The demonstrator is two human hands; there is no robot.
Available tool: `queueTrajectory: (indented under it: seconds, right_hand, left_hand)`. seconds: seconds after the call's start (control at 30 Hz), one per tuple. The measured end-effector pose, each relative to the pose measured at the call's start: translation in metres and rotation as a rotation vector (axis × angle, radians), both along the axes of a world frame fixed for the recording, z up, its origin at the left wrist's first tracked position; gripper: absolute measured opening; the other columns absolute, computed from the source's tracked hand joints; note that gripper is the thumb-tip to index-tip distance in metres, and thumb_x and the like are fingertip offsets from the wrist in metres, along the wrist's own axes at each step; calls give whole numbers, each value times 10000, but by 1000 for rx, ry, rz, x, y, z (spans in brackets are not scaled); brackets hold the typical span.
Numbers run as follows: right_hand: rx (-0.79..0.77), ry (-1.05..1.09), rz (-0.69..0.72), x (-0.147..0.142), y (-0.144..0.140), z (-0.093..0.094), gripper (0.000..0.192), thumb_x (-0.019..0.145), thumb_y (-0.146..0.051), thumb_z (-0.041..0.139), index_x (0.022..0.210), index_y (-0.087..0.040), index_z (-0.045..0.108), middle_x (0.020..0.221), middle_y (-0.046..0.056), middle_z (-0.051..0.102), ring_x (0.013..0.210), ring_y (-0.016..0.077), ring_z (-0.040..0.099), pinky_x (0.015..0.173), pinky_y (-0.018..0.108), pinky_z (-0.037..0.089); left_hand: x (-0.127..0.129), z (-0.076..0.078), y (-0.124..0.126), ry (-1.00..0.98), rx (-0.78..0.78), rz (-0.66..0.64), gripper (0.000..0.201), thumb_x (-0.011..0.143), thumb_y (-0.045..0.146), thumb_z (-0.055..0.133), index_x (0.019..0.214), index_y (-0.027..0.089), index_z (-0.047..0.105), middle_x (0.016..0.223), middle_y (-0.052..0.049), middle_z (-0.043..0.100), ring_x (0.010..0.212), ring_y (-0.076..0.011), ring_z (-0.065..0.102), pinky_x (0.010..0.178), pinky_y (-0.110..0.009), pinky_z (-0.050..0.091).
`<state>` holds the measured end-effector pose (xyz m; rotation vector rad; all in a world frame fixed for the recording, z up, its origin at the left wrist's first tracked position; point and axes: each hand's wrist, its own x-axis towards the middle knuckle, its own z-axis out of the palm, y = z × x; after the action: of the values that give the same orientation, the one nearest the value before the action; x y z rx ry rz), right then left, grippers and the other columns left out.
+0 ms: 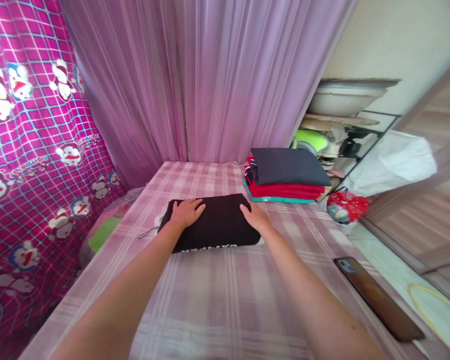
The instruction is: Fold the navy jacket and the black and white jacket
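A black folded garment [219, 220] lies on the checked tablecloth [210, 300] in front of me, with partly visible white lettering along its near edge. From its left end a thin dark cord [147, 233] sticks out, beside a bit of white material. My left hand [187, 212] rests flat on the garment's left part, fingers spread. At the right end, my right hand [255, 218] lies over the edge with its fingers apart on top; its thumb side faces the garment. Neither hand is wrapped round the cloth.
Behind my right hand stands a stack of folded clothes [288, 167], dark grey over red and teal. A phone [378, 300] lies near the right table edge. Purple curtains [217, 80] hang behind, a pink patterned cloth [30, 150] at left. A rack [378, 135] holds basins and bags.
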<state>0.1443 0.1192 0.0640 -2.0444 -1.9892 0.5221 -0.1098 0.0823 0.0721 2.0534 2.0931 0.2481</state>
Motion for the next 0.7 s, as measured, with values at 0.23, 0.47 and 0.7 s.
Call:
queueTrajectory:
  seconds: [0.23, 0.47, 0.7]
  right_hand:
    - [-225, 323, -69, 34, -21, -19, 754, 880, -737, 389, 1235, -138, 680, 1211, 163, 697, 1178, 282, 622, 957, 360, 470]
    - [-191, 331, -44, 56, -61, -22, 640, 873, -654, 493, 1155, -126, 718, 1127, 170, 725, 1100, 299, 656, 913, 357, 487]
    - [344, -26, 71, 17, -92, 36, 691, 936, -482, 462, 1523, -137, 340, 1541, 177, 396, 1408, 311, 373, 1110, 464, 327]
  left_hand:
    - [1, 9, -7, 42, -36, -4, 554, 955, 565, 286, 1400, 340, 528, 1502, -33, 493, 1386, -319, 430, 1146, -593, 230]
    - [13, 4, -43, 46, -28, -68, 567, 953, 573, 290, 1381, 313, 557, 1467, -51, 535, 1344, -315, 481, 1118, -560, 306]
    - [32, 3, -65, 83, 110, -33, 537, 967, 541, 313, 1385, 303, 551, 1465, -79, 533, 1353, -322, 458, 1111, -622, 275]
